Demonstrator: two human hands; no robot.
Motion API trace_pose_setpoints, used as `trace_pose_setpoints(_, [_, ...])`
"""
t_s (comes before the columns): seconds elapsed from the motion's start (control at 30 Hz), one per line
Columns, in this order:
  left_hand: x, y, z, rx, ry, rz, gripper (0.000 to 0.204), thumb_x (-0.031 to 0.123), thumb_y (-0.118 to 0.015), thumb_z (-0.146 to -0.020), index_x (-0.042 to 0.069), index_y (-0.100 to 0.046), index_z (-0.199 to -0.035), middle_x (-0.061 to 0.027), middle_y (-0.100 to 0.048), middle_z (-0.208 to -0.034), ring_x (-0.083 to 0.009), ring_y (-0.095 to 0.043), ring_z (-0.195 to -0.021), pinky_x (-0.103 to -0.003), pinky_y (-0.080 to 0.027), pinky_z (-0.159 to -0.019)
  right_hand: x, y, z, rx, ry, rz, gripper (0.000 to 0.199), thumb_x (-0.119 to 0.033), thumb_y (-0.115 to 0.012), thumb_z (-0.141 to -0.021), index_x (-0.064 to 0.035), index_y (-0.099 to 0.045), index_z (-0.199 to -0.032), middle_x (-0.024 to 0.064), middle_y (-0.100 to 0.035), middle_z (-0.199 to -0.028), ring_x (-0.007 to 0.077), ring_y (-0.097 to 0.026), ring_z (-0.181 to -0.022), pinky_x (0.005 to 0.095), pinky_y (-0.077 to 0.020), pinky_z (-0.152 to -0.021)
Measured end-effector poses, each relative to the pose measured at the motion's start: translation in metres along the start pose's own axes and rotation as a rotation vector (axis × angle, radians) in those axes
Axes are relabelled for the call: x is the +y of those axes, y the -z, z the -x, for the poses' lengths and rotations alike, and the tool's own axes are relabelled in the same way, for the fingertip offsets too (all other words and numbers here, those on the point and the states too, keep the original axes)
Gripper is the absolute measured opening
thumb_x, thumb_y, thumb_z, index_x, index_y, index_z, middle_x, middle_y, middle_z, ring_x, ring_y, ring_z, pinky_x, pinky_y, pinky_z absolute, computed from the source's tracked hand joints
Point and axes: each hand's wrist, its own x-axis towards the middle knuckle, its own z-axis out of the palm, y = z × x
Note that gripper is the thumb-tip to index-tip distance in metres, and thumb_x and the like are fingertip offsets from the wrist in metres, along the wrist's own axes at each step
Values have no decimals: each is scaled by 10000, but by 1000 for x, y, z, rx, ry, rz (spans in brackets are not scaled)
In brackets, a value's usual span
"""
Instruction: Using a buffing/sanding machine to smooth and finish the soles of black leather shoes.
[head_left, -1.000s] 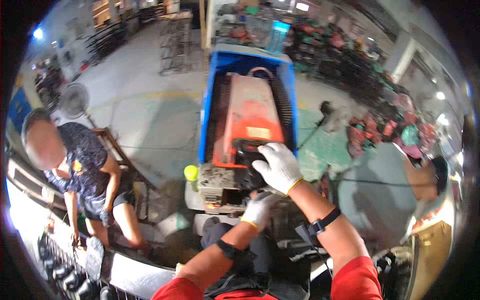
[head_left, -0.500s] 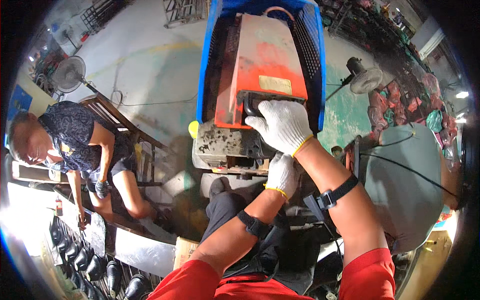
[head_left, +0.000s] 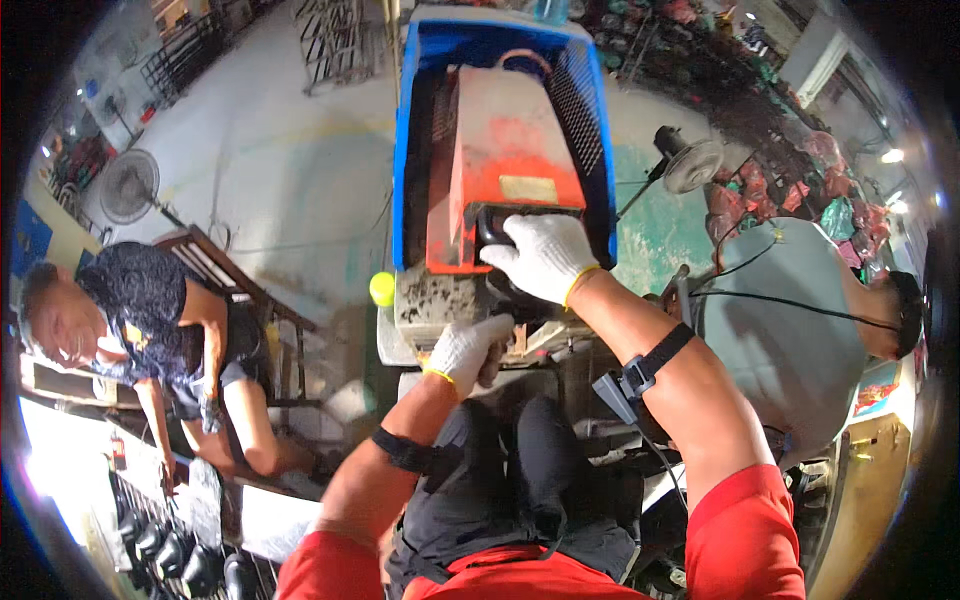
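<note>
A machine with a worn red-orange housing (head_left: 510, 140) stands in front of me, with a pale plate on its sloping top. My right hand (head_left: 545, 258), in a white knit glove, is closed over the black handle (head_left: 490, 226) at the housing's near end. Below that is the machine's grey, black-spotted metal base (head_left: 436, 302). My left hand (head_left: 465, 348), gloved the same way, is at the front edge of this base, left of the opening under the housing. Its fingers are closed at a small dark part, and what they hold cannot be made out.
A blue plastic crate (head_left: 402, 150) surrounds the housing. A yellow-green ball-like thing (head_left: 382, 289) is left of the base. One person (head_left: 140, 300) sits at left beside black shoe-shaped pieces (head_left: 205, 568); another (head_left: 790, 330) is at right. Fans (head_left: 692, 166) stand on both sides.
My left hand has moved left from beneath my right wrist to the front of the base. The right hand stays on the handle. The whole view has shifted slightly.
</note>
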Motion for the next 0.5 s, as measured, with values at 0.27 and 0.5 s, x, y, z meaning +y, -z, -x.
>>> trace_pose_setpoints(0.27, [90,24,-22,477,-601,-738,765,414,-874,-841,68,-652,-1486,-230,-749,-1240,-351,-740,-1206,-478,-579,-1050,0,126,-72,286,142,69,451,-579,-667,-983,-156,-820,-993,147,-811,-959,379,-790,-884,518,-618,-766])
trace_pose_setpoints(0.5, [123,11,-219,917,-339,-990,1046,422,-906,-745,64,-483,-1632,-326,-513,-1467,-445,-630,-1275,-468,-583,-1059,-6,229,-186,290,125,339,311,-487,-596,-1082,-287,-833,-1076,130,-773,-967,330,-787,-895,411,-639,-789])
